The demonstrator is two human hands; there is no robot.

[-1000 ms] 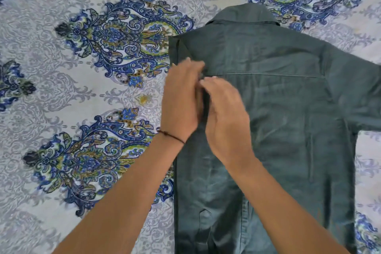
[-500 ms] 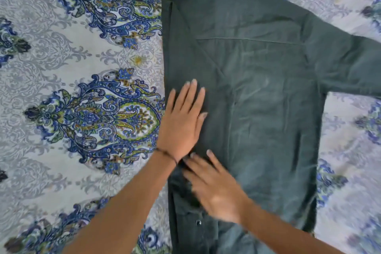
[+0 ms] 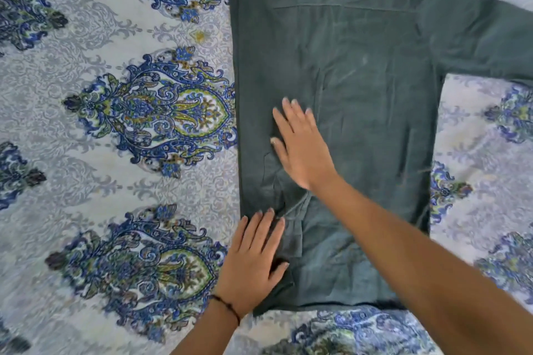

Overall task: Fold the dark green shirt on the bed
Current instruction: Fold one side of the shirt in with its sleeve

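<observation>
The dark green shirt [image 3: 360,81] lies back-up on the patterned bed sheet [image 3: 101,153]. Its left side is folded inward into a straight edge, and its right sleeve stretches out to the right. My left hand [image 3: 253,262] lies flat, fingers straight, on the lower left corner of the shirt near the hem. My right hand [image 3: 301,144] presses flat on the folded-in panel higher up, fingers spread. Creases bunch between the two hands.
The blue, green and white paisley sheet covers the whole view. Bare sheet lies left of the shirt and below its hem [image 3: 331,307]. The extended sleeve [image 3: 490,46] runs off the right edge.
Both hands slid down the folded left panel from the shoulder seam toward the hem, flattening out. The view shifted downward, so the collar left the frame.
</observation>
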